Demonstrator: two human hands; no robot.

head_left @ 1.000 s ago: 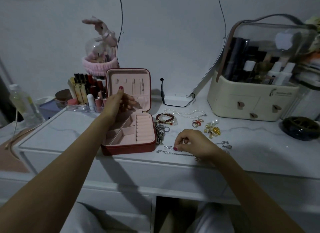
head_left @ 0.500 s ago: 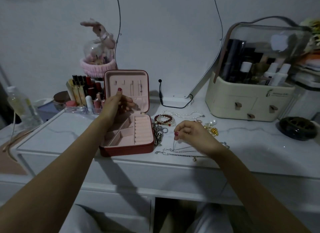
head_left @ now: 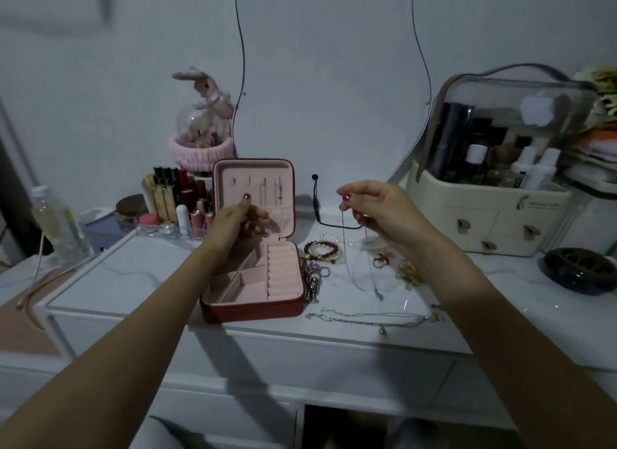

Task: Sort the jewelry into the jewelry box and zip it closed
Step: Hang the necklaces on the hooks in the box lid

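On the white counter (head_left: 133, 281) the red jewelry box (head_left: 257, 281) stands open, its pink lid upright and its pink compartments showing. The left hand (head_left: 233, 225) hovers in front of the lid, fingers loosely spread and holding nothing. The right hand (head_left: 377, 211) is raised to the right of the box, pinching a thin silver chain (head_left: 347, 265) that hangs down in a loop toward the counter. Beneath it lie beaded bracelets (head_left: 322, 251), rings (head_left: 382, 260), gold earrings (head_left: 409, 273) and another chain (head_left: 367, 320) near the front edge. A keychain charm (head_left: 312, 278) lies just beside the box's right wall. A clear-lidded cosmetics case (head_left: 494, 215) sits at the back right, and lipsticks (head_left: 177, 198) stand at the back left.
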